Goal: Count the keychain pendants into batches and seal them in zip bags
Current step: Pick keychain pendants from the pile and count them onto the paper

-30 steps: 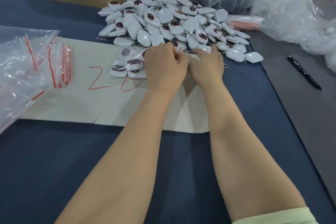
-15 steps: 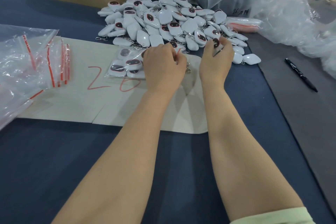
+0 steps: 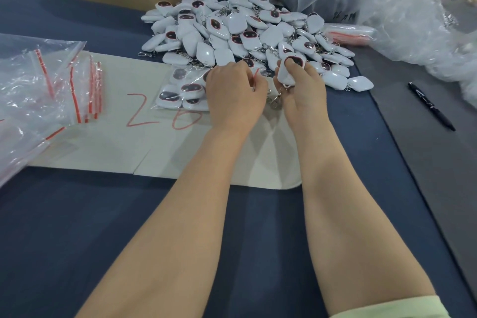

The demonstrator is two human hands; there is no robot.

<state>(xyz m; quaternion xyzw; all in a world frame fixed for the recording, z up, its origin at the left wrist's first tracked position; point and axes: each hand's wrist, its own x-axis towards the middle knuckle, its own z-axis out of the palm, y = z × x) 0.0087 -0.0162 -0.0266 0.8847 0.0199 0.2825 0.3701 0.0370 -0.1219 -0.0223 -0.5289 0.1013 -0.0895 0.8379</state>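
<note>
Found right hand point(image 3: 302, 90) parted from left hand point(image 3: 235, 93) since a second ago, now pinching one pendant point(image 3: 290, 70) drawn off the pile point(image 3: 232, 26) at 12 o'clock, with left hand gripping the mouth of the part-filled zip bag point(image 3: 180, 88) at 9 o'clock; counting judged unfinished.

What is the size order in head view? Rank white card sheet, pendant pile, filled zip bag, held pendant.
1. white card sheet
2. pendant pile
3. filled zip bag, partly under left hand
4. held pendant

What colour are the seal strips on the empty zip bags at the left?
Red, on the clear zip bags; the head view, the only one, shows them plainly.
</note>
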